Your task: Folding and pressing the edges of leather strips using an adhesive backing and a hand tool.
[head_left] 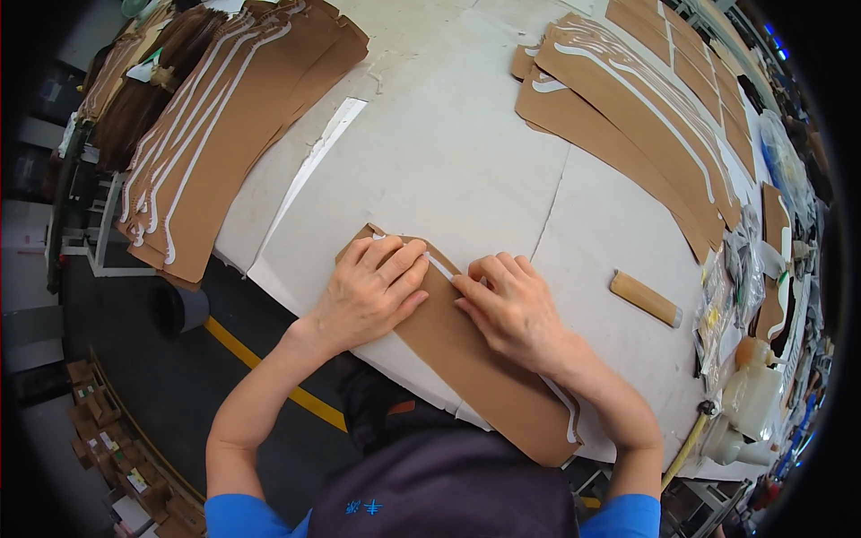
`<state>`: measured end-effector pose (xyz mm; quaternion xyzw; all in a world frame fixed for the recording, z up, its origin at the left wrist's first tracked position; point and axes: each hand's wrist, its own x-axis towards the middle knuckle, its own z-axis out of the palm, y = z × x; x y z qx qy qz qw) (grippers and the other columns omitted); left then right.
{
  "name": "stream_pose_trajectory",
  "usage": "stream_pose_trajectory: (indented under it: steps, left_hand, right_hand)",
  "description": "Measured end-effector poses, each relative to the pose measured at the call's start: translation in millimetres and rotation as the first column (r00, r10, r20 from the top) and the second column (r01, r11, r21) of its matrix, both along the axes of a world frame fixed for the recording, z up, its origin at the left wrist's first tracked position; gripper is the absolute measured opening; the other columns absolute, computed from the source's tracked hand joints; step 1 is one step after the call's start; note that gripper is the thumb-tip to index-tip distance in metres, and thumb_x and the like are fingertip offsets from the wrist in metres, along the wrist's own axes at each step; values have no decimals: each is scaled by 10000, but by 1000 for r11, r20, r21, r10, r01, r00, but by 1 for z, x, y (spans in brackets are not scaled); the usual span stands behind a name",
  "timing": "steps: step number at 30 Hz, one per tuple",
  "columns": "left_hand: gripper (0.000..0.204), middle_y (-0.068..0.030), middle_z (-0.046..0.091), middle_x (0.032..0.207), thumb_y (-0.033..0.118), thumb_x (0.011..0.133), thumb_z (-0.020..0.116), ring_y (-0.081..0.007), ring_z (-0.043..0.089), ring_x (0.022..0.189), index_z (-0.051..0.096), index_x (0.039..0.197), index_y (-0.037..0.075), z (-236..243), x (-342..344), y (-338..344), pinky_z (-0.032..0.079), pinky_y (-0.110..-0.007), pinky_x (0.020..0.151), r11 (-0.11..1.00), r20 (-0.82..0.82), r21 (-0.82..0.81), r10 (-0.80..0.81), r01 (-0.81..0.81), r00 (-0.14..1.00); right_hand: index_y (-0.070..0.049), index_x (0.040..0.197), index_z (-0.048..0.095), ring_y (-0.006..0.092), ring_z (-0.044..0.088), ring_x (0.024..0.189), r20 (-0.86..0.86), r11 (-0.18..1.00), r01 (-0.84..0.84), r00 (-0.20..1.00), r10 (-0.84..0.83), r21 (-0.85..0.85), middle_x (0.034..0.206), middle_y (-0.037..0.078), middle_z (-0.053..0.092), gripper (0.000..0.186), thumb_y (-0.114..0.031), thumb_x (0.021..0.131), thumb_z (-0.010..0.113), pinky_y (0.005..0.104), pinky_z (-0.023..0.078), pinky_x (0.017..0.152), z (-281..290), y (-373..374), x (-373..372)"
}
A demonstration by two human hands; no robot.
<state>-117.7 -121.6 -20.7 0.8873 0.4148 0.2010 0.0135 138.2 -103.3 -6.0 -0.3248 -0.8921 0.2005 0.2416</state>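
A long brown panel [480, 377] with a white strip [567, 408] along its far edge lies diagonally at the table's front. My left hand [377, 291] rests on the panel's upper left end, fingers laid over the strip and slightly apart, so open. Beside it, my right hand [502, 309] is closed, with curled fingertips gripping the strip near the middle of that edge. Part of the strip is hidden under both hands.
Stacked striped panels [206, 134] lie left, more [628, 125] at back right. A wooden-handled tool [644, 296] sits on the white table [448, 179]. Plastic bags [726, 287] and a translucent container [752, 399] crowd the right edge; a bucket [184, 309] stands below left.
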Motion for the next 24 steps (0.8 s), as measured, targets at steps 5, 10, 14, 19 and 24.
stream_pose_trajectory:
  steps: [5, 10, 14, 19, 24]
  left_hand:
    - [428, -91, 643, 1356, 215, 850, 807, -288, 586, 1217, 680, 1222, 44, 3, -9, 11, 478, -436, 992, 992, 52, -89, -83, 88, 995]
    - [433, -82, 637, 1345, 216, 842, 800, -296, 572, 1192, 670, 1225, 59, 0, -10, 13, 440, -459, 1019, 990, 66, -121, -66, 74, 996]
    - [439, -71, 640, 1331, 235, 843, 799, -288, 557, 1169, 665, 1229, 75, 0, -9, 12, 414, -471, 1028, 995, 25, -80, -58, 60, 998]
    - [456, -47, 635, 1339, 267, 827, 825, -279, 551, 1148, 669, 1218, 90, -3, -13, 11, 408, -472, 1014, 997, 16, -44, -56, 57, 998]
    - [418, -55, 634, 1272, 246, 815, 845, -276, 553, 1142, 698, 1174, 91, -2, -14, 8, 405, -467, 1000, 999, 58, -2, -33, 33, 998]
  right_hand:
    - [-12, 1140, 695, 267, 575, 898, -8, 1000, -1, 1000, 0, -30, 1004, 97, 587, 248, -85, 903, 714, 394, 447, 776, 0, 0, 2]
    - [25, 1216, 684, 276, 567, 913, 21, 1000, -10, 1000, 11, -21, 1043, 116, 581, 435, -24, 783, 668, 395, 447, 790, -2, -1, 2]
    - [34, 1238, 674, 277, 566, 929, 13, 999, -14, 1000, 15, -38, 1058, 119, 582, 502, -27, 741, 655, 398, 447, 798, -4, -1, 3]
    - [35, 1227, 666, 269, 564, 936, 19, 1000, -15, 1000, 15, -25, 1060, 115, 581, 466, -43, 767, 650, 392, 440, 813, -3, -2, 0]
    - [39, 1214, 664, 270, 567, 939, 23, 1000, -9, 1000, 9, 5, 1063, 116, 584, 447, -44, 774, 650, 392, 440, 821, -2, -5, 0]
